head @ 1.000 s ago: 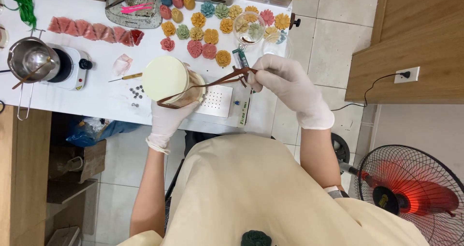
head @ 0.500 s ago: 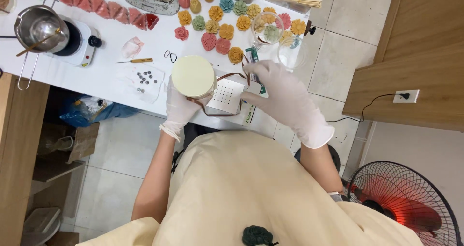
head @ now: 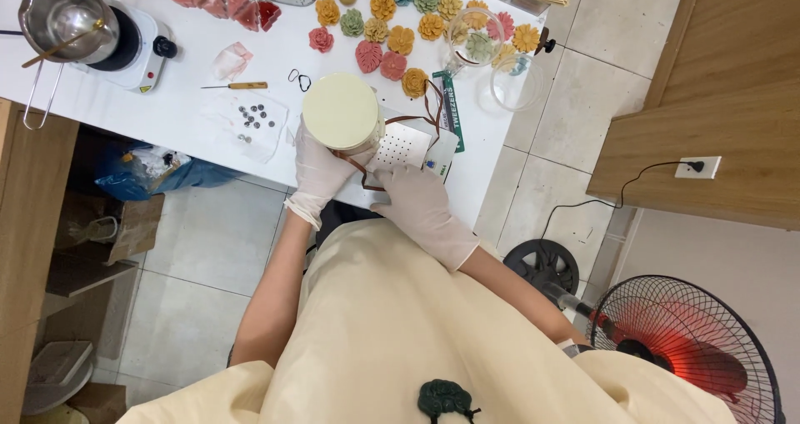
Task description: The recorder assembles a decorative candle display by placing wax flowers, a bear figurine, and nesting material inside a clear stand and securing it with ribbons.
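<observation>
The cream candle jar [head: 341, 112] is gripped by the left hand [head: 321, 167]; the brown ribbon [head: 421, 117], pinched by the right hand [head: 414, 196], is best kept taut.

My left hand [head: 321, 170], in a thin white glove, cups the side of a round cream-coloured candle in a glass jar [head: 340, 112], while my gloved right hand [head: 417, 199] rests just beside it, fingers on a thin brown ribbon [head: 429, 112] that loops around the jar and over a small white perforated box [head: 406, 147]. Both sit on the white table [head: 200, 66], near a row of wax flowers in orange, pink and teal [head: 400, 24]. A steel pot with a wooden stick [head: 62, 26] sits on a white hotplate [head: 133, 53] far to my left, and a red-centred floor fan [head: 687, 349] stands on the tiled floor.
</observation>
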